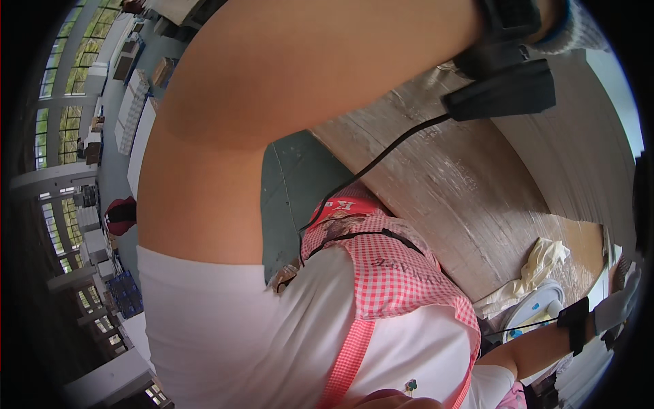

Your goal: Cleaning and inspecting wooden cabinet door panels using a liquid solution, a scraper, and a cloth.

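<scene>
My left arm reaches across the top of the head view to the upper right. Of my left hand (578, 28) only the pale knitted glove with a blue cuff edge shows; its fingers are lost in the dark rim. A black strapped device (504, 92) with a cable sits at that wrist. At the lower right, my right hand (615, 308) wears a light grey glove, with a black band (576, 326) at the wrist. It is near the edge of the large grey panels (572, 150). Its fingers are too small and dim to read, and nothing held can be made out.
Beside my body lies a wood-patterned surface (443, 191) under clear film. A cream cloth (541, 266) hangs by its corner, above a round white tub (535, 310) with blue bits. Stacked goods (133, 112) and a person in dark red (121, 217) are at the left.
</scene>
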A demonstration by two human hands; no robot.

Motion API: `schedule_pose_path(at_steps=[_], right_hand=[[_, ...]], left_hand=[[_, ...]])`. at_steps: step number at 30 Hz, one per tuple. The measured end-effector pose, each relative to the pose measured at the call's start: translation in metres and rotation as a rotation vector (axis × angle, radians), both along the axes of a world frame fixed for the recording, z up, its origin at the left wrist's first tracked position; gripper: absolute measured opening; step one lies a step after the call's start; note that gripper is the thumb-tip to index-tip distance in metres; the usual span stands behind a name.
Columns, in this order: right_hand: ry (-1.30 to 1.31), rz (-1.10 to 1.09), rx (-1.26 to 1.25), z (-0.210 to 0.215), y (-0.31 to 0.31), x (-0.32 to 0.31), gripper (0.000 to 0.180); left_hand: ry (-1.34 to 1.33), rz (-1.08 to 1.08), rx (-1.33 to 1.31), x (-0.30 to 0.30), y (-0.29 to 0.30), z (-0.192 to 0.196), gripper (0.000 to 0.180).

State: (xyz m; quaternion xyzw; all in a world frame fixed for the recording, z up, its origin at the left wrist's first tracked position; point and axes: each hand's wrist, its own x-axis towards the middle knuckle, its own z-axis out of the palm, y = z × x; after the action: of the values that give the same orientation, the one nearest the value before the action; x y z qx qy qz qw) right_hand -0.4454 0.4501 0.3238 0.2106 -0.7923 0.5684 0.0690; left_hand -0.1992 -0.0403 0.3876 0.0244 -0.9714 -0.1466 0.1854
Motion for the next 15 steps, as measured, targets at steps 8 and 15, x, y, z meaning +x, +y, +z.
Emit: schedule_pose_path(at_steps=[8, 15], right_hand=[[0.299, -0.163, -0.144, -0.005, -0.089, 0.061, 0.041], [0.271, -0.056, -0.265, 0.005, -0.092, 0.083, 0.046]], left_hand=[[0.073, 0.04, 1.203, -0.023, -0.016, -0.051, 0.04], [0.163, 0.126, 1.111, -0.018, -0.038, -0.051, 0.04]])
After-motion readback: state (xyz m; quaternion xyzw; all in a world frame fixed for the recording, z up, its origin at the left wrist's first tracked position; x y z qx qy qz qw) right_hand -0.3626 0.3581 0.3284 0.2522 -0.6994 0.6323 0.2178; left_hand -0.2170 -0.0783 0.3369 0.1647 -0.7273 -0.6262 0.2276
